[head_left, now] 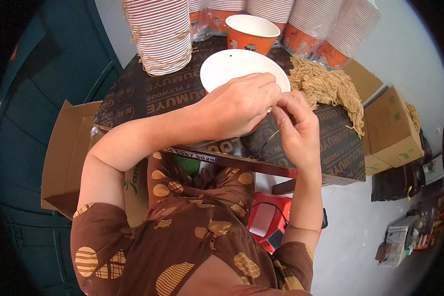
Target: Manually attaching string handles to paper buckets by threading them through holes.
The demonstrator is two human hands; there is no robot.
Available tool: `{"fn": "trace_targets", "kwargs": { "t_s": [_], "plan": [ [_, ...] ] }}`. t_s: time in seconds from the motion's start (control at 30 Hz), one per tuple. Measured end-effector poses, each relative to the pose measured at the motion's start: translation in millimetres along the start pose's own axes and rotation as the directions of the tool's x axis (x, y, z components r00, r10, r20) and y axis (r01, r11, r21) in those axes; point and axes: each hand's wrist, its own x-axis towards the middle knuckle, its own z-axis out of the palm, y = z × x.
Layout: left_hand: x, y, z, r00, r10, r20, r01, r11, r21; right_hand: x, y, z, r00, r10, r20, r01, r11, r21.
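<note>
A white-lined paper bowl (227,66) is on the dark tabletop in front of me, its opening facing up. Over its near right rim, my left hand (249,101) is closed, the fingertips pinched together. Right beside it, almost touching, my right hand (298,126) has thumb and forefinger pinched too. A thin tan strand of yarn (273,136) hangs from under the right fingertips. The back of my left hand covers much of the bowl's near side. What the left fingertips grip is hidden.
Behind stands an orange paper bowl (253,37). Stacked bowls with strands on them (160,37) rise at left; wrapped stacks (311,29) line the back. A tan yarn bundle (325,86) drapes over the table (158,106). Cardboard boxes (392,128) flank it; a red stool (269,217) is below.
</note>
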Motion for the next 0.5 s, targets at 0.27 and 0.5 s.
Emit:
{"fn": "trace_targets", "kwargs": {
  "t_s": [0.27, 0.5],
  "plan": [
    [-3.6, -3.8, 0.5, 0.999, 0.021, -0.049, -0.023, 0.999, -0.035, -2.2, 2.8, 0.0, 0.99, 0.137, 0.01, -0.137, 0.977, 0.162],
    [-7.9, -8.3, 2.7, 0.996, 0.018, -0.09, -0.022, 0.999, -0.042, -1.7, 1.9, 1.7, 0.979, 0.205, 0.002, -0.2, 0.953, 0.23]
  ]
}}
